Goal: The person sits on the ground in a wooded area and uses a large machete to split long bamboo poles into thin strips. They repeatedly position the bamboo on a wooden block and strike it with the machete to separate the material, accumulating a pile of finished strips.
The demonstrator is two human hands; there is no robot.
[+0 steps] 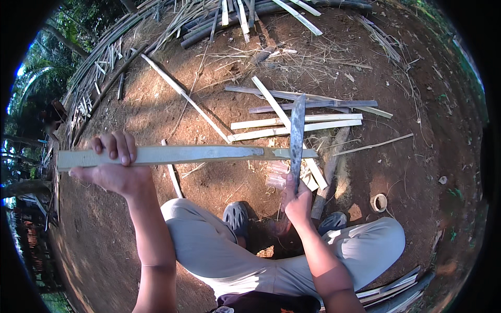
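My left hand (116, 163) is wrapped round one end of a long split bamboo strip (193, 153), which lies level across the view with its pale inner face showing. In my right hand (296, 202) a long-bladed machete (296, 135) stands nearly upright. Its grey blade crosses the strip near the right end; whether the edge bites into the bamboo I cannot tell. The machete's handle is mostly hidden by my fingers. Just beyond the blade, several split bamboo pieces (334, 119) lie loosely piled on the ground.
A thick pole (332, 167) lies on the brown soil by my right shoe (334, 221). Right of it sits a short bamboo ring (379, 203). A long thin strip (182, 94) lies ahead on the left. Heaped bamboo poles (209, 31) fill the far side; more strips (394, 289) lie at lower right.
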